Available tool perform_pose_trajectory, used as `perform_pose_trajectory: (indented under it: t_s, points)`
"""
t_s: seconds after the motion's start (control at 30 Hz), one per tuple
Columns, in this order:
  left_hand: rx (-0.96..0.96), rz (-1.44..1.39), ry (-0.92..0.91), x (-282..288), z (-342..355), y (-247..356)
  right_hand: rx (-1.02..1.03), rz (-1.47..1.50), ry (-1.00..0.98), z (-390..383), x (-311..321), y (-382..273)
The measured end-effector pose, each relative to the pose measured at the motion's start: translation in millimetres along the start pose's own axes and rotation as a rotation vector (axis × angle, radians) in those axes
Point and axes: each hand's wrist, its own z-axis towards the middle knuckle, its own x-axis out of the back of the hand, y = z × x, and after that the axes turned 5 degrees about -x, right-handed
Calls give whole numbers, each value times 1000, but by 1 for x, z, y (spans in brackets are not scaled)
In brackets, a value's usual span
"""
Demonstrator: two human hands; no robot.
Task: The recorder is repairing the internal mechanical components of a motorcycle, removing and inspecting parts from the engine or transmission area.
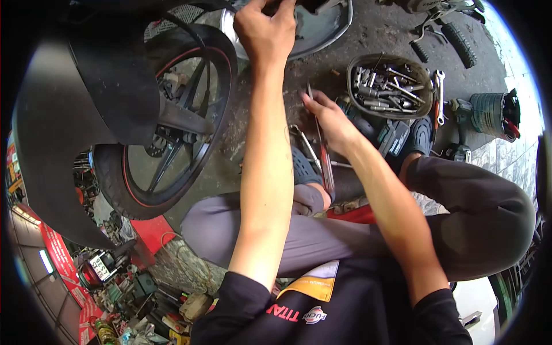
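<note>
Up at the top edge, my left hand (pixel 265 30) is closed round a dark part that is mostly cut off by the picture's rim, above a metal basin (pixel 339 35). My right hand (pixel 334 122), lower and further right, grips a long slim tool with a red handle (pixel 326 172). The tool's thin end points away from me and its handle hangs toward my shoe; motion blur hides its exact kind. A chrome wrench-like tool (pixel 306 144) lies just left of it. To my left stands a motorcycle wheel (pixel 227 95) with a red rim stripe.
A tub (pixel 351 86) of sockets and wrenches stands beyond my right hand, with combination wrenches (pixel 440 95) beside it. Cordless power tools (pixel 394 138) lie near my shoe. Further right is a blue-green bucket (pixel 489 118). Dark bodywork (pixel 115 86) overhangs the wheel; parts (pixel 144 299) clutter the lower left.
</note>
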Motion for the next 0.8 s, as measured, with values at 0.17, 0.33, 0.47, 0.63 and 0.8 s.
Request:
perform_pose_trajectory:
  t_s: [0.17,0.33,0.47,0.63,0.8]
  points:
    - [125,-124,-16,3,1,6,-16,-567,21,1,-17,21]
    - [161,-174,-17,3,-4,3,507,-535,173,76,-8,14]
    - [53,-189,39,3,-7,-3,863,-973,223,150,5,-32]
    - [-154,-23,88,2,-7,-7,1043,-1105,162,158,8,-70]
    - [-92,-128,109,-2,-10,-18,896,-946,62,141,2,-80]
